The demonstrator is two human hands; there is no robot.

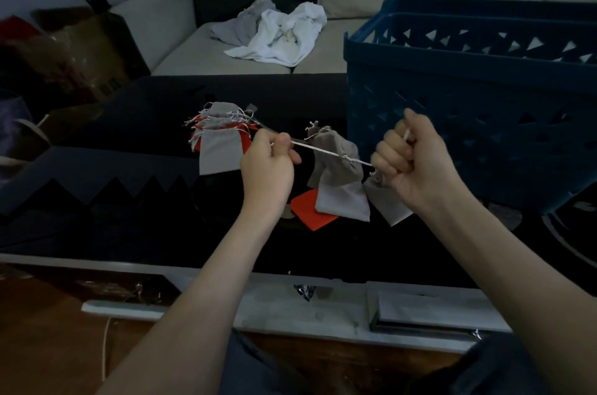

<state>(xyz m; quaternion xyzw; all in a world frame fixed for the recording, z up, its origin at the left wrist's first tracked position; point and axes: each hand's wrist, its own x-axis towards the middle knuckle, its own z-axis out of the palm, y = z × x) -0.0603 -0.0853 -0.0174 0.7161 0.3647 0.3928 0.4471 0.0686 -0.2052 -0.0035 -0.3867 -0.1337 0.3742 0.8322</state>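
A white drawstring (pixel 326 153) runs taut between my two hands above the dark table (pixel 129 188). My left hand (pixel 269 165) pinches its left end between thumb and fingers. My right hand (pixel 410 159) is curled in a fist round its right end. A small grey drawstring pouch (pixel 339 188) hangs from the string between them, and another grey pouch (pixel 387 204) shows just below my right hand. A red pouch (pixel 307 210) lies flat under them. A pile of grey and red pouches (pixel 219 139) lies on the table to the left.
A large blue plastic basket (pixel 478 110) stands on the table at the right, close behind my right hand. A sofa (pixel 181 49) behind the table carries crumpled white and grey cloths (pixel 277 31). Bags (pixel 80 49) sit at the far left.
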